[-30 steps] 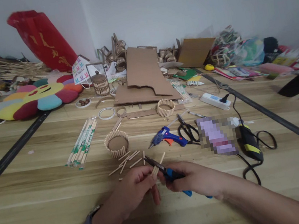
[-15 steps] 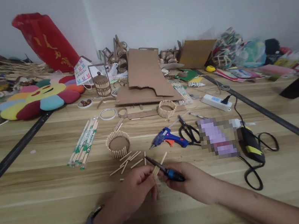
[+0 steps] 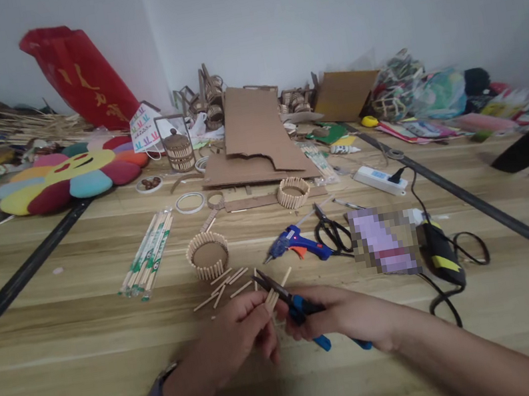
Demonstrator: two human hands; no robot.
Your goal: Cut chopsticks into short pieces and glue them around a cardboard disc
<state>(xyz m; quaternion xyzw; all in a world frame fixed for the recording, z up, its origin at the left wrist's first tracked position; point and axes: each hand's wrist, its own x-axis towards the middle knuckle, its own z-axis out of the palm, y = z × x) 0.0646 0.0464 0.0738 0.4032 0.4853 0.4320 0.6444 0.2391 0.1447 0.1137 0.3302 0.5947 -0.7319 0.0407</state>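
My left hand (image 3: 240, 337) pinches a thin wooden stick (image 3: 276, 292) near the table's front edge. My right hand (image 3: 352, 315) grips blue-handled pliers (image 3: 289, 302), whose dark jaws are parted around the stick. Just beyond lie several short cut stick pieces (image 3: 226, 287) and a small round basket made of sticks (image 3: 208, 255).
A wooden table (image 3: 65, 339) carries a bundle of wrapped chopsticks (image 3: 148, 252), a blue glue gun (image 3: 297, 243), black scissors (image 3: 332, 232), a power strip (image 3: 380, 179) with cords, cardboard sheets (image 3: 254, 135), a flower cushion (image 3: 68, 177) and a red bag (image 3: 79, 73).
The pliers' blue handles spread apart again after being squeezed together half a second ago. Both hands stayed in about the same place.
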